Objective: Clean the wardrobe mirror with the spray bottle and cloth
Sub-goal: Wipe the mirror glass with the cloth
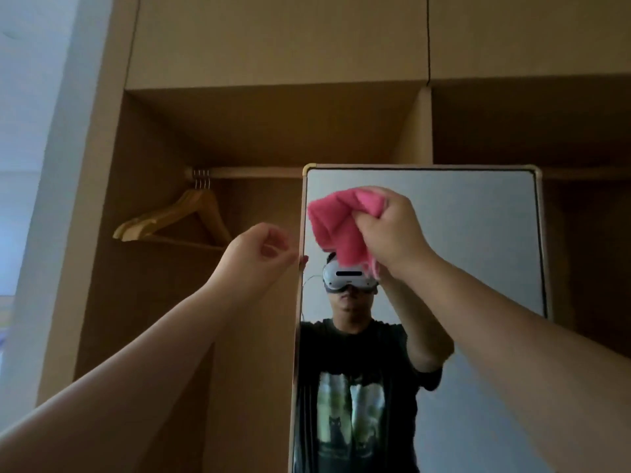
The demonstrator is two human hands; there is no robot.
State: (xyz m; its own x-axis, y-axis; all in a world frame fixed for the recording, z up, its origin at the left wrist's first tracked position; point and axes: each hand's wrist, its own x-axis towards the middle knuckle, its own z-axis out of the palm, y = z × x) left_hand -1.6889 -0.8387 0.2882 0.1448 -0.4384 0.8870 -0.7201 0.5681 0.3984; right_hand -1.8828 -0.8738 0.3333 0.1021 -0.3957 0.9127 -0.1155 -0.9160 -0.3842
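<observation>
A tall wardrobe mirror (478, 233) with a thin pale frame stands upright in front of the open wardrobe. My right hand (392, 230) is closed on a bunched pink cloth (338, 223) and holds it against the upper left part of the glass. At the mirror's left edge my left hand (263, 250) grips the frame, its fingertips curled around the rim. The glass reflects a person in a black printed t-shirt with a white headset. No spray bottle is in view.
The wardrobe (273, 131) is light brown wood with closed upper cabinets and an open hanging bay. Wooden hangers (177, 216) hang from a rail (252, 172) to the left of the mirror. A pale wall (30, 165) runs along the far left.
</observation>
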